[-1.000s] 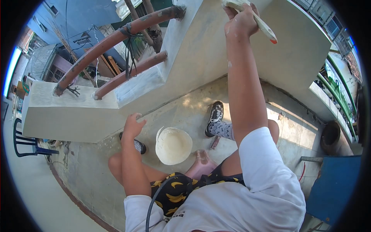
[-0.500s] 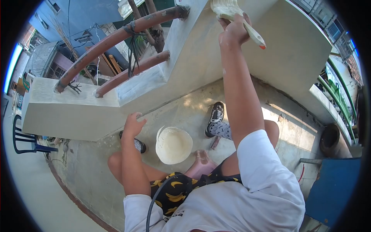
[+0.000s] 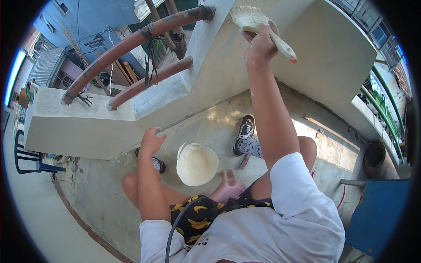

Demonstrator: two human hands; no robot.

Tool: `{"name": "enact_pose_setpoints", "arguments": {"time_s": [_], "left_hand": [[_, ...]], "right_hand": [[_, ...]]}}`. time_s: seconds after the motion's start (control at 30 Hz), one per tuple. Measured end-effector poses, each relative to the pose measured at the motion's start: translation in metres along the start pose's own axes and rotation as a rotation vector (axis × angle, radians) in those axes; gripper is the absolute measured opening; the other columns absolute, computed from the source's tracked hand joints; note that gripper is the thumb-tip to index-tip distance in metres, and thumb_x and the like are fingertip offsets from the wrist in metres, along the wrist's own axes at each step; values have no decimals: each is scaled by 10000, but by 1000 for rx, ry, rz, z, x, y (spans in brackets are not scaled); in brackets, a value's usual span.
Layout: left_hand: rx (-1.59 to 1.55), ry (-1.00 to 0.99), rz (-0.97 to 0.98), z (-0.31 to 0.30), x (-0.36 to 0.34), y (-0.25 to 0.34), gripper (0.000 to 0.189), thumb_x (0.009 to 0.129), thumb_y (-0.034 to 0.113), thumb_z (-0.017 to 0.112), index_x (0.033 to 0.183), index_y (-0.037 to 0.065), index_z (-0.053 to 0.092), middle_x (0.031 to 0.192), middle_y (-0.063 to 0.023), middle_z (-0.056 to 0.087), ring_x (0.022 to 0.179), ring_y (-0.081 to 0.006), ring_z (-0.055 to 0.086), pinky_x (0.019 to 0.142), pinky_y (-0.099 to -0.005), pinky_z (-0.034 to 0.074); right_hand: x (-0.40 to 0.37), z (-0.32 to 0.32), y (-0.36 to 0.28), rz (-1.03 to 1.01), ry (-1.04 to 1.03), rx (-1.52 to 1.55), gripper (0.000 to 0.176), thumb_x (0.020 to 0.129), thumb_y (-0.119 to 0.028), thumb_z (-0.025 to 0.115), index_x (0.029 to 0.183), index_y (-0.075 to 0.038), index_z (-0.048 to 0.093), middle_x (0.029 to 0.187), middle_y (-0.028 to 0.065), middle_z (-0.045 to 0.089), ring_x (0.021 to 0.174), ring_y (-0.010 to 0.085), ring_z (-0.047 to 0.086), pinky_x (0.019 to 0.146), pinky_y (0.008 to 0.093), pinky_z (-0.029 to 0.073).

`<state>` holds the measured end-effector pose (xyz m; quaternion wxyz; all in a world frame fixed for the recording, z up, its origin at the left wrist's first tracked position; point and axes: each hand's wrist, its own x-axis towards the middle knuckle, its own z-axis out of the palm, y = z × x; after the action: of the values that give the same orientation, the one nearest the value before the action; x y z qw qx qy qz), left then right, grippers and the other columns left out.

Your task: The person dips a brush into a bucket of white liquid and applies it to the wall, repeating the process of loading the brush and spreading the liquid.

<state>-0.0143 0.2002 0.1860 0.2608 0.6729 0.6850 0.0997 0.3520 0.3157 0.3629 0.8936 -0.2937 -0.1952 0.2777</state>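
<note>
My right hand (image 3: pixel 262 47) is closed around a wide paintbrush (image 3: pixel 251 18). Its pale, paint-coated bristles are against or very close to the cream wall (image 3: pixel 228 61), and the orange-tipped handle points down to the right. Over my left knee, my left hand (image 3: pixel 152 141) hangs with loosely bent fingers, apart and holding nothing. Between my feet stands a bucket (image 3: pixel 197 165) with cream-coloured paint inside and on its rim.
A pink stool (image 3: pixel 229 186) is under me. Reddish-brown pipe rails (image 3: pixel 131 46) rise from the low wall at upper left. A dark blue chair (image 3: pixel 37 153) stands left, a blue panel (image 3: pixel 377 215) right, and a round brown pot (image 3: pixel 378 158) beyond it.
My right hand and the paintbrush have shifted slightly left and down along the wall. My left hand and the bucket stay where they were.
</note>
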Motion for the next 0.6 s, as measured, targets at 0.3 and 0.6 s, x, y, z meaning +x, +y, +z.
{"name": "enact_pose_setpoints", "arguments": {"time_s": [0.3,0.6], "left_hand": [[-4,3,-13,-2,-4,2,421,800,281,719,1122,27,621,1187,-225,553,1128,-365,548,983,-406,436],[-1,-1,-7,1,-2,-4,420,800,280,718,1120,24,624,1175,-228,559,1117,-361,553,977,-403,437]], "right_hand": [[5,9,8,-65,46,31,387,901,-17,503,1267,43,392,1197,222,496,976,355,616,731,438,631],[7,14,-24,-98,62,183,403,898,-19,507,1279,42,390,1211,232,490,964,365,620,705,445,628]]}}
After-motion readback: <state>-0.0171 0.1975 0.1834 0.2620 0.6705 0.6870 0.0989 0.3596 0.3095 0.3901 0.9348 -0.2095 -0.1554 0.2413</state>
